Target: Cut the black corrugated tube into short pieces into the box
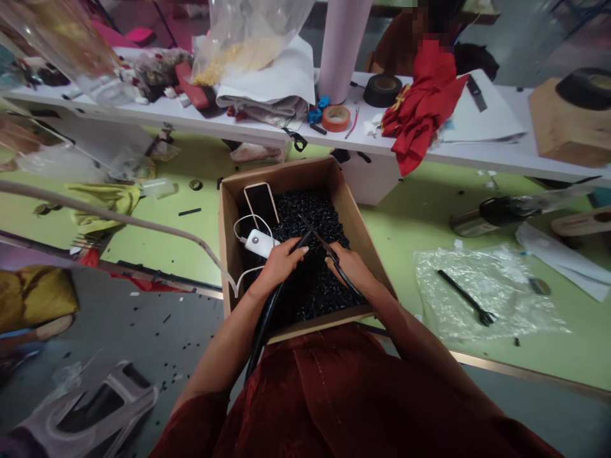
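My left hand (pixel 284 264) is shut around a black ribbed tube (pixel 266 321) that runs down past my forearm towards my body. My right hand (pixel 346 267) grips a slim black pointed tool (pixel 321 238), and its tip reaches up and left over the tube's end. Both hands hover above a cardboard box (pixel 281 175) heaped with small black plastic pieces (pixel 305 213). A phone (pixel 261 205) leans inside the box near my left hand. Next to it lies a white power bank (pixel 260 243) with a white cable (pixel 245 224) looping over the box wall.
A white shelf (pixel 267 124) behind the box holds tape rolls, a red cloth and a plastic bag. A green table (pixel 405 222) surrounds the box, with a plastic sheet and black tool to the right. A person stands beyond the shelf.
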A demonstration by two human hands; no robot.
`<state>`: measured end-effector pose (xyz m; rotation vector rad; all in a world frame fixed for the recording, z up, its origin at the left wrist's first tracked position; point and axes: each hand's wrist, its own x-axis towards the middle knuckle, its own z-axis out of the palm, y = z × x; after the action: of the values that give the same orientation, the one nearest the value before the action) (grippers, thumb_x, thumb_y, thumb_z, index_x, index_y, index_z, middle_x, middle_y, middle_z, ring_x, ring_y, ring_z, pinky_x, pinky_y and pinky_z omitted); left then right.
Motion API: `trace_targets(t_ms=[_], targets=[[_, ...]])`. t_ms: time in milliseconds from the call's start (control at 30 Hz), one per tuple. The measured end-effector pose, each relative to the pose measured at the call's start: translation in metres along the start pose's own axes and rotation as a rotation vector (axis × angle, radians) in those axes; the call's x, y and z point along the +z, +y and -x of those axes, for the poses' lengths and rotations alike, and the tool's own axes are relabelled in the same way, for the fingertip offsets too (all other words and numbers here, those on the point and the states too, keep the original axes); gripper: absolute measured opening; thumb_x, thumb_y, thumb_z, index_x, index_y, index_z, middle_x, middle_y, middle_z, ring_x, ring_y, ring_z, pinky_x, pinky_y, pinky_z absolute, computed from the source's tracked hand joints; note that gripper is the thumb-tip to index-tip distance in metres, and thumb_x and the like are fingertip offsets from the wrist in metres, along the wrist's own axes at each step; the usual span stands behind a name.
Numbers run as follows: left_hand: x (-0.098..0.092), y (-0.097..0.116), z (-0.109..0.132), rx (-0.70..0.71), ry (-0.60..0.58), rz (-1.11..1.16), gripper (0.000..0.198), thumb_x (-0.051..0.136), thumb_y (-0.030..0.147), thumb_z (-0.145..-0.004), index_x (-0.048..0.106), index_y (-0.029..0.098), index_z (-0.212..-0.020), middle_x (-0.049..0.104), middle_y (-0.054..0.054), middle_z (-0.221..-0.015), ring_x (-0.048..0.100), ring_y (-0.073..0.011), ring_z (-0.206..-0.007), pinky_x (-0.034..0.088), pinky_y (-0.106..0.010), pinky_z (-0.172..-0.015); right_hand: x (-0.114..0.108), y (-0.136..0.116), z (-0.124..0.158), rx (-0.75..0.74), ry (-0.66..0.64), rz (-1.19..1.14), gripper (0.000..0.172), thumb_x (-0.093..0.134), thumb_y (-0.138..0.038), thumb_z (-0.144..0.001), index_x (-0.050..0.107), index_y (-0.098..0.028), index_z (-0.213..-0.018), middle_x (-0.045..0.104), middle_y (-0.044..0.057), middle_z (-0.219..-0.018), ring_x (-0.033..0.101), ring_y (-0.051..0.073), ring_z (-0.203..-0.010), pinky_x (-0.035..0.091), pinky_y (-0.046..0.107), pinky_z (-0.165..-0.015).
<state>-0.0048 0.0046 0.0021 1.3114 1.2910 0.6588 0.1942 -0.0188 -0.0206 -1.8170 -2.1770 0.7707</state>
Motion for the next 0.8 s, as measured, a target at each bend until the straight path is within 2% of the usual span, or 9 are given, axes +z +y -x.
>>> trace_targets(t_ms=[333,633,800], targets=[[-0.0014,0.0002,0.0000,0.024,0.023,-0.044,0.030,0.056,0.037,-0.081,0.066,0.014,-0.098,0.053,0.003,-0.063,0.043,-0.0087,-0.050,0.035,-0.023,-0.051,0.0013,0.0015,-0.0028,0.015,0.003,0.026,0.018,0.048,-0.027,-0.086,0.054,-0.022,-0.103,0.069,0.007,-0.088,0.063,0.021,-0.076,0.040,0.027,-0.066],[-0.0004,-0.0027,-0.0019,0.036,0.025,-0.057,0.033,0.057,0.036,-0.082,0.065,0.014,-0.105,0.054,0.003,-0.064,0.043,-0.0092,-0.051,0.036,-0.023,-0.052,0.0015,0.0017,-0.0021,0.019,-0.018,0.038,0.017,0.045,-0.026,-0.086,0.053,-0.022,-0.101,0.069,0.006,-0.086,0.063,0.021,-0.075,0.039,0.027,-0.066],[-0.0014,-0.0064,-0.0021,0.092,0.049,-0.135,0.034,0.056,0.035,-0.083,0.066,0.015,-0.107,0.062,0.000,-0.071,0.053,-0.0123,-0.062,0.041,-0.023,-0.061,-0.0006,0.0001,-0.0023,0.024,-0.030,-0.001,0.023,0.048,-0.034,-0.088,0.053,-0.021,-0.107,0.067,0.008,-0.095,0.063,0.022,-0.083,0.041,0.028,-0.070]])
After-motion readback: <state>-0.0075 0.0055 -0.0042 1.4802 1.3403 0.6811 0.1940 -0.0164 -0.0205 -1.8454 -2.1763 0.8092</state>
